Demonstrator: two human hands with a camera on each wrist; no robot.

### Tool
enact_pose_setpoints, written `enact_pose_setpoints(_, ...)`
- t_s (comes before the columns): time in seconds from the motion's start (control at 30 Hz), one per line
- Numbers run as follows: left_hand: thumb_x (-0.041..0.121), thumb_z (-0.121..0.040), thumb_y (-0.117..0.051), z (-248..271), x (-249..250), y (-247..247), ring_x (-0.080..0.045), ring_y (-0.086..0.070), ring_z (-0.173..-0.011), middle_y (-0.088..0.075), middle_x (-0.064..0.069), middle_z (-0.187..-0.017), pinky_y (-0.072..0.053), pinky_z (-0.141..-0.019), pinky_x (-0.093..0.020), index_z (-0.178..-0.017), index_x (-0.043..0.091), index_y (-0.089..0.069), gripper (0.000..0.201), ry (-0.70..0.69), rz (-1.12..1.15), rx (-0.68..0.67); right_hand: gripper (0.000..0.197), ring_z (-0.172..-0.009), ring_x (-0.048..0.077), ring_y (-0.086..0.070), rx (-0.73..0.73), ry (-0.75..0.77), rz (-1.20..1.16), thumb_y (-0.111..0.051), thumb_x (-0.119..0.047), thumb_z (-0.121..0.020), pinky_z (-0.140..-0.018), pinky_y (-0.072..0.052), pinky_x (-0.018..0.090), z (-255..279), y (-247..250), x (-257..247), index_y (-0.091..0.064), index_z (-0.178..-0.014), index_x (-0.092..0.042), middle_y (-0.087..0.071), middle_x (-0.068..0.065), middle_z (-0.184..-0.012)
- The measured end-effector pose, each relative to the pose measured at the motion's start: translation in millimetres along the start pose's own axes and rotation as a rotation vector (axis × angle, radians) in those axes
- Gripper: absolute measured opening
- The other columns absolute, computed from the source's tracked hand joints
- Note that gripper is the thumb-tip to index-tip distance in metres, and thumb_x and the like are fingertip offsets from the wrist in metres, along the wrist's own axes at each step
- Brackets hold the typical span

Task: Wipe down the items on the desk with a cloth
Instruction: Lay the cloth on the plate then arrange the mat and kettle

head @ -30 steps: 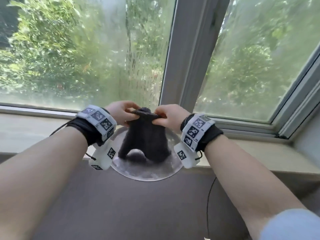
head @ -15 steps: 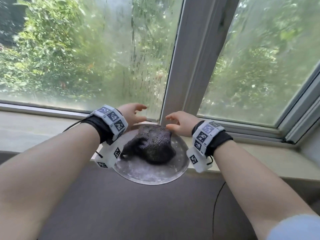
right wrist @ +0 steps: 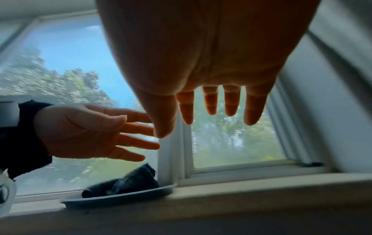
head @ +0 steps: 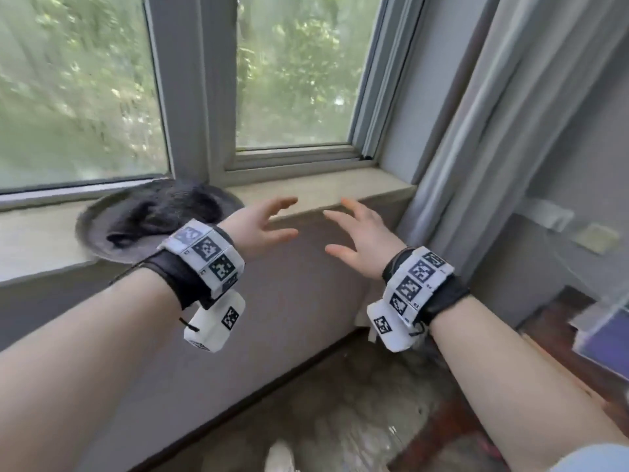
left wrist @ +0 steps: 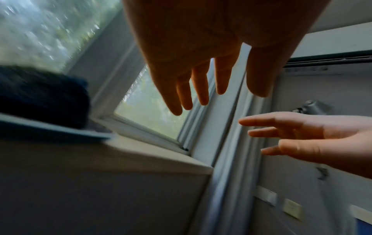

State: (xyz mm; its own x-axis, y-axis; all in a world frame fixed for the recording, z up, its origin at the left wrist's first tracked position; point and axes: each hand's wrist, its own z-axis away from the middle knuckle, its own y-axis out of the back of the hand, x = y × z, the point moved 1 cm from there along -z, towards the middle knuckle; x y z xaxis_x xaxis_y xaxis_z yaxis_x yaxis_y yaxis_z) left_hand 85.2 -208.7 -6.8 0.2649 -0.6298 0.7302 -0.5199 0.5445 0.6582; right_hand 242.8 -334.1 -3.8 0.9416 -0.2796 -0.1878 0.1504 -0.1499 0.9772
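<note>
Dark cloth [head: 166, 209] lies bunched on round plate [head: 88, 229] on windowsill [head: 323, 189], parked. Left hand [head: 262, 226] and right hand [head: 360, 240] hover empty, fingers spread, right of the plate.

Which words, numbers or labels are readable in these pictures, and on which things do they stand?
No text is readable.
Left wrist band: square black-and-white code patterns, with tiny marks beside them too small to read.
Right wrist band: the same.
</note>
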Motion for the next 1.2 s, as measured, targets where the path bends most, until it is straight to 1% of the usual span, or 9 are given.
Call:
enact_pose_setpoints(0.2, 0.018, -0.088, -0.061, -14.7, 63.7, -92.9, -0.017, -0.041, -0.13, -0.043, -0.003, -0.141, -0.037, -0.104, -0.029, -0.139, 0.018, -0.039, 0.055, -0.1, 0.077, -0.207, 0.059, -0.142, 0.026, -0.012, -0.018, -0.294, -0.018, -0.053, -0.037, -0.093, -0.115, -0.012, 0.034, 114.8, 13.3, 86.8, -0.029, -0.145, -0.024, -0.01, 0.007, -0.155)
enact_pose_setpoints(0.33, 0.018, -0.089, -0.06, -34.6, 119.8, -160.3, -0.014, -0.042, -0.128, -0.045, 0.001, -0.137, -0.034, -0.097, -0.019, -0.139, 0.017, -0.039, 0.055, -0.191, 0.077, -0.322, 0.058, -0.141, 0.027, -0.014, 0.034, -0.475, -0.042, -0.054, -0.035, -0.093, -0.113, -0.014, 0.034, 183.8, 29.8, 152.3, -0.03, -0.144, -0.024, -0.011, 0.006, -0.155)
enact_pose_setpoints(0.57, 0.018, -0.089, -0.06, -92.0, 222.4, -298.0, -0.008, -0.046, -0.119, -0.048, 0.007, -0.124, -0.033, -0.094, -0.016, -0.137, 0.016, -0.041, 0.052, -0.296, 0.132, -0.456, 0.059, -0.141, 0.028, -0.019, 0.14, -0.771, -0.044, -0.057, -0.031, -0.091, -0.114, -0.015, 0.034, 292.8, 69.8, 286.8, -0.032, -0.144, -0.021, -0.018, 0.01, -0.153)
enact_pose_setpoints(0.67, 0.015, -0.089, -0.06, -118.6, 262.0, -358.9, -0.017, -0.049, -0.122, -0.052, -0.004, -0.132, -0.036, -0.099, -0.023, -0.136, 0.013, -0.043, 0.049, -0.265, 0.183, -0.476, 0.06, -0.14, 0.027, -0.022, 0.148, -0.883, -0.025, -0.055, -0.031, -0.093, -0.114, -0.017, 0.034, 340.1, 88.1, 348.4, -0.028, -0.145, -0.017, -0.018, 0.01, -0.153)
enact_pose_setpoints(0.73, 0.017, -0.089, -0.059, -137.7, 283.5, -394.4, -0.019, -0.05, -0.122, -0.052, -0.006, -0.133, -0.04, -0.097, -0.027, -0.135, 0.013, -0.043, 0.049, -0.241, 0.185, -0.498, 0.062, -0.139, 0.027, -0.022, 0.158, -0.954, 0.01, -0.053, -0.031, -0.093, -0.113, -0.018, 0.034, 363.8, 99.5, 385.2, -0.025, -0.147, -0.019, -0.018, 0.008, -0.153)
enact_pose_setpoints(0.8, 0.019, -0.09, -0.059, -157.4, 300.2, -425.1, -0.018, -0.051, -0.121, -0.053, -0.006, -0.133, -0.041, -0.09, -0.025, -0.136, 0.013, -0.043, 0.048, -0.206, 0.191, -0.502, 0.062, -0.138, 0.027, -0.024, 0.184, -1.004, 0.019, -0.052, -0.03, -0.094, -0.111, -0.02, 0.034, 377.8, 107.0, 418.0, -0.023, -0.147, -0.02, -0.02, 0.007, -0.152)
enact_pose_setpoints(0.9, 0.018, -0.091, -0.058, -186.3, 319.8, -466.9, -0.019, -0.051, -0.12, -0.054, -0.007, -0.131, -0.036, -0.09, -0.02, -0.136, 0.01, -0.042, 0.048, -0.161, 0.19, -0.513, 0.064, -0.137, 0.027, -0.028, 0.234, -1.063, -0.054, -0.052, -0.027, -0.094, -0.111, -0.025, 0.036, 383.2, 109.8, 461.6, -0.02, -0.148, -0.018, -0.023, 0.009, -0.152)
enact_pose_setpoints(1.03, 0.023, -0.09, -0.06, -231.7, 338.5, -524.5, -0.02, -0.052, -0.119, -0.054, -0.006, -0.13, -0.041, -0.096, -0.029, -0.136, 0.008, -0.04, 0.052, -0.144, 0.173, -0.59, 0.07, -0.133, 0.03, -0.035, 0.314, -1.187, -0.154, -0.053, -0.029, -0.093, -0.108, -0.031, 0.041, 376.5, 103.1, 521.6, -0.013, -0.149, -0.02, -0.029, 0.014, -0.148)
enact_pose_setpoints(1.2, 0.026, -0.088, -0.062, -287.7, 357.7, -588.9, -0.022, -0.05, -0.122, -0.05, -0.006, -0.135, -0.042, -0.102, -0.04, -0.138, 0.008, -0.037, 0.058, -0.155, 0.204, -0.675, 0.076, -0.137, 0.026, -0.032, 0.368, -1.324, -0.27, -0.055, -0.029, -0.092, -0.112, -0.027, 0.041, 357.1, 91.0, 589.2, -0.008, -0.15, -0.015, -0.026, 0.01, -0.153)
